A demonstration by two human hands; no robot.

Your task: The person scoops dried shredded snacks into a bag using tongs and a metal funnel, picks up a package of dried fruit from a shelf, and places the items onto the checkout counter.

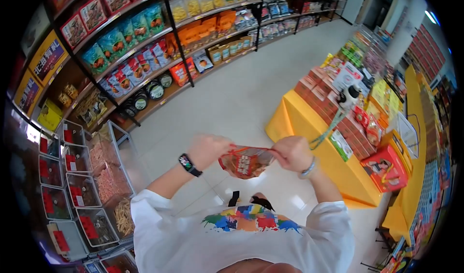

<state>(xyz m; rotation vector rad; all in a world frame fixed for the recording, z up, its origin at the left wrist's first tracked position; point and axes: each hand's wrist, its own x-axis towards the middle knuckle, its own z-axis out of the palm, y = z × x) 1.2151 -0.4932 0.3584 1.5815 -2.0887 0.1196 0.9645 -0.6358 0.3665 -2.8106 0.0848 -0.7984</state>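
A red and brown snack bag with pale lettering hangs between my two hands in front of my chest. My left hand, with a black smartwatch on its wrist, pinches the bag's upper left corner. The upper right corner is gripped by my right hand, which has a pale bracelet at the wrist. The bag's top edge is stretched between the hands. Whether the bag is sealed or torn, I cannot tell.
Shelves of packaged snacks run along the left and back. Clear bins of loose food stand at the left. A yellow-draped display table with stacked boxes is at the right. Tiled floor lies between.
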